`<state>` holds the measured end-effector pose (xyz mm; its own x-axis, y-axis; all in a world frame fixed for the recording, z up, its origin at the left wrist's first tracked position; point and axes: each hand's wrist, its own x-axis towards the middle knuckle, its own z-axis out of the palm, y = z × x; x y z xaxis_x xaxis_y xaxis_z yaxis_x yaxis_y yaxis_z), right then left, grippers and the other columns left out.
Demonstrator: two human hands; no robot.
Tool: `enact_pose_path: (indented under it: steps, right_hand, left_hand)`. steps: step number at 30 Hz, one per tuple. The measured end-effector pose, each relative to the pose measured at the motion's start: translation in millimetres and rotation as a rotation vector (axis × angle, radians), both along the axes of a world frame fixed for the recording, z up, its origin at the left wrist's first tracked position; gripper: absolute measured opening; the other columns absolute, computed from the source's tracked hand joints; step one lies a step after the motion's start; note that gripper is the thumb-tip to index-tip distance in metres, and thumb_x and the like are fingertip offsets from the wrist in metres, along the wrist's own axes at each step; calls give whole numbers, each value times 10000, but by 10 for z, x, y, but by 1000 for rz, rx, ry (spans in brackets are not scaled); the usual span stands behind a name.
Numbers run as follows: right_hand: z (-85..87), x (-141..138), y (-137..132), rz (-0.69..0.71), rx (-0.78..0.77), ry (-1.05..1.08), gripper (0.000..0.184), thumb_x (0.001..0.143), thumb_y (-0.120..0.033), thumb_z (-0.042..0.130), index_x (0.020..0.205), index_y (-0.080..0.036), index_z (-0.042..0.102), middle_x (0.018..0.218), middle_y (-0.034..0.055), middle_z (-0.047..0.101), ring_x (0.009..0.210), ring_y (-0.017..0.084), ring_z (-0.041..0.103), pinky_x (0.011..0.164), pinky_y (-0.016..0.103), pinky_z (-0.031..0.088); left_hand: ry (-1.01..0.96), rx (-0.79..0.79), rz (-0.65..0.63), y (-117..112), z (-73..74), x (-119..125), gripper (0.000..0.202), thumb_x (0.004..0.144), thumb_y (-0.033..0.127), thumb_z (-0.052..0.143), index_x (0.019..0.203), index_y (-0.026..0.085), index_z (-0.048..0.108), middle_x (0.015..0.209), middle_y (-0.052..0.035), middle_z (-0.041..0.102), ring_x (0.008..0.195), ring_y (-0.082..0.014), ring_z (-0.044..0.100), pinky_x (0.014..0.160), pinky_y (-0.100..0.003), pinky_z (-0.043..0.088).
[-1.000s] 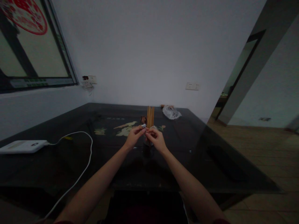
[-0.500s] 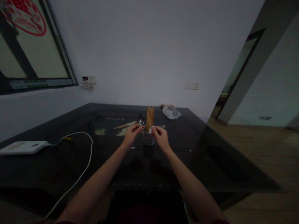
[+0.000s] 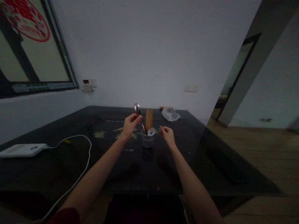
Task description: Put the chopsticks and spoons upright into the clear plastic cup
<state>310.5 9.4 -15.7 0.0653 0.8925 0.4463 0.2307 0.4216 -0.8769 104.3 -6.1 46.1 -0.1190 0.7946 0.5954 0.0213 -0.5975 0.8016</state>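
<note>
A grey metal cup [image 3: 148,142] stands on the dark glossy table. Upright in it is a bundle of wooden chopsticks [image 3: 149,119], and a white round piece with a blue mark [image 3: 151,132] rests at its right rim. My left hand [image 3: 131,123], closed, grips a metal spoon [image 3: 137,109] left of the chopsticks. The spoon's bowl points up, and its handle slants down to the cup's opening. Just right of the cup, my right hand [image 3: 167,134] hovers apart from it with fingers curled together; nothing shows in them.
A crumpled clear plastic bag [image 3: 170,114] lies at the back of the table, beside a small brown object [image 3: 162,108]. At the left is a white flat device [image 3: 24,150] with a white cable [image 3: 89,155] trailing over the front edge. A wall [image 3: 144,56] rises behind.
My left hand has risen with the spoon, which now stands higher. My right hand has let go of the white round piece and moved right, away from the cup.
</note>
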Motion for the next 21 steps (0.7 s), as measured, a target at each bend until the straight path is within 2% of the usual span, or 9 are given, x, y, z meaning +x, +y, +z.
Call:
enact_pose_path:
  steps: [2,4,6,9,13,18,21]
  right_hand:
    - [-55,42,61,-4,-46,-41,392,793,-491,473,564,-176,517,502,-24,505,429,108,455,446,218,331]
    - [-107,79,108,-30,-81,-117,370,803,-464,461,598,-169,550,524,-14,535,444,114,485,456,216,353]
    - [-151,107,142,-57,-115,-216,340,826,-412,443,638,-164,582,552,-5,573,467,117,519,479,210,378]
    - [-212,125,182,-77,-206,-360,260,847,-295,435,726,-163,624,605,3,624,501,108,564,523,193,407]
    - [-279,120,222,-63,-297,-505,142,812,-198,514,830,-175,653,662,8,662,551,106,603,577,188,429]
    - [-276,121,228,-14,-292,-568,226,773,-120,514,904,-199,680,713,8,690,584,115,618,588,192,431]
    - [-243,120,216,-5,-287,-569,244,785,-139,494,913,-199,692,730,13,697,594,120,627,594,193,432]
  left_hand:
    - [57,26,22,80,103,31,241,722,380,667,694,148,605,599,24,556,551,-94,511,543,-204,416]
    - [116,20,12,171,142,58,244,724,378,657,674,148,591,551,32,540,504,-99,509,514,-210,411]
    - [200,1,18,255,123,72,241,729,379,643,677,149,594,521,34,541,473,-106,516,500,-215,406]
    - [366,5,96,331,48,65,237,741,382,622,693,150,622,511,28,564,482,-117,542,517,-216,400]
    - [546,0,159,318,-7,40,254,770,384,587,714,147,661,526,14,593,503,-124,559,536,-214,393]
    - [709,-70,142,240,-14,26,249,793,336,554,772,137,703,632,-26,663,506,-123,559,533,-223,387]
    - [793,-57,181,230,-54,31,248,796,324,553,779,143,721,675,-39,684,588,-143,588,572,-232,391]
